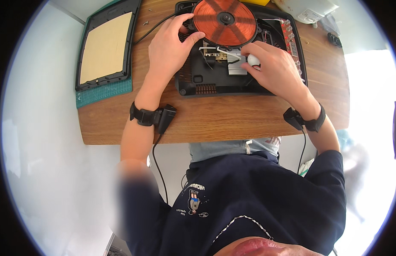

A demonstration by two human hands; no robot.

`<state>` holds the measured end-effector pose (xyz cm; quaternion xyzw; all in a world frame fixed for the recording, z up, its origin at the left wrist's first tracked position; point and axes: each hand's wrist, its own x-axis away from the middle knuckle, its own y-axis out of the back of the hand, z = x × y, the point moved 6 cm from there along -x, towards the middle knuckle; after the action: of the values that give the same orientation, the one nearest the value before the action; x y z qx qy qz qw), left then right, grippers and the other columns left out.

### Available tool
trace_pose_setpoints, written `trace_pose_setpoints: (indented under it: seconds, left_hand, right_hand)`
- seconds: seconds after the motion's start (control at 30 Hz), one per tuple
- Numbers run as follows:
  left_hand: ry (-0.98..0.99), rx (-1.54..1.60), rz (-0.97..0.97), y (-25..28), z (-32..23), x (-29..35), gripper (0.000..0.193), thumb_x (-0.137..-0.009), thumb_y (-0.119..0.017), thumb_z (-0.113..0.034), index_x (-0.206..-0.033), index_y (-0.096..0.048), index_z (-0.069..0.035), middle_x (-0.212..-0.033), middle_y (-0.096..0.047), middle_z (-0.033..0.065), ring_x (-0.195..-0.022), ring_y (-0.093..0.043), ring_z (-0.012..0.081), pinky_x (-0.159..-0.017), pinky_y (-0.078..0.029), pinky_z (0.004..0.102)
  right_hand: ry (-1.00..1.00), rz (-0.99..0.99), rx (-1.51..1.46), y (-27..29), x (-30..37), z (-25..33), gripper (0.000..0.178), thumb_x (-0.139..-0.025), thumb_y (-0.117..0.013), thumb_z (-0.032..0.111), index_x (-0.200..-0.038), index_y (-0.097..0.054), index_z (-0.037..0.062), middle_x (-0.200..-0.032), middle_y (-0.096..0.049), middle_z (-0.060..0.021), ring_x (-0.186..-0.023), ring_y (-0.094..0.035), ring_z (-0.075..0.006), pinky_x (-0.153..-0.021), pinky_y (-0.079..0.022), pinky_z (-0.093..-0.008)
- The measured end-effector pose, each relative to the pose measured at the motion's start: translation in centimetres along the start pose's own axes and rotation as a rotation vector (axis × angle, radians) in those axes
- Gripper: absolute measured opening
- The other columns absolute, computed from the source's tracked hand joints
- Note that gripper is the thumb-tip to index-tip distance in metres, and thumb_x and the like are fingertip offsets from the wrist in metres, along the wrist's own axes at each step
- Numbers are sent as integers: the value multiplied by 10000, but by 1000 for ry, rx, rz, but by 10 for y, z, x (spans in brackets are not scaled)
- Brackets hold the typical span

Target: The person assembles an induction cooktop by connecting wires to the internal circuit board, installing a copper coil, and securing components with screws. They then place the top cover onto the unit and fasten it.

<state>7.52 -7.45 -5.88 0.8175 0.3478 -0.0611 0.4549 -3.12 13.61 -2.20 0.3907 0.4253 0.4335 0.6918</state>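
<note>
A round copper induction coil (225,21) with dark radial bars sits over the far part of an opened black cooktop housing (232,88). My left hand (172,45) is at the coil's left side, fingers and thumb curved round its edge. Just below the coil lies a silver heat sink (237,67), with white wires (228,52) crossing near it. My right hand (274,64) is over the heat sink's right side, fingers curled round a white rounded piece (253,60). Its lower part is hidden by the fingers, so its kind cannot be told.
To the left, a black-framed panel with a beige sheet (105,49) rests on a green cutting mat (108,91). A red circuit board (289,38) lines the housing's right side. A whitish container (306,9) stands at the far right. Small screws (145,23) lie on the wooden table (206,121).
</note>
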Motion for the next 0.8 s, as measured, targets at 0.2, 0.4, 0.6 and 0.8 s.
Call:
trace_pose_setpoints:
  seconds: [0.2,0.4,0.6,0.8]
  left_hand:
    - [-63,-6,-7,0,2,1,560,-870,-771,-494,-1307,-659,-161,-1000,-658,29,-894,-671,219,-728,-546,392]
    - [-224,-98,-173,6,-18,7,444,-874,-790,-390,-1212,-667,-129,-1007,-616,28,-848,-661,223,-678,-539,343]
    - [-515,95,-102,15,-29,6,166,-847,-809,-101,-987,-728,-62,-883,-616,26,-786,-633,186,-666,-514,307]
    - [-424,111,339,14,-33,11,143,-793,-824,-71,-920,-759,-81,-824,-559,22,-738,-593,184,-646,-486,309]
  right_hand:
    - [-31,21,-19,-7,-12,4,196,-861,-760,143,-1012,-640,107,-884,-693,-62,-778,-687,-309,-642,-531,-427]
    - [-20,-39,-46,-6,-12,8,179,-847,-756,124,-986,-642,123,-851,-684,-60,-746,-679,-318,-609,-521,-433]
    - [0,-143,-51,1,-12,11,170,-834,-740,93,-963,-635,128,-821,-673,-67,-706,-662,-330,-584,-509,-436]
    - [8,-182,-41,0,-12,9,181,-830,-722,76,-975,-626,125,-825,-668,-66,-716,-664,-328,-589,-509,-436]
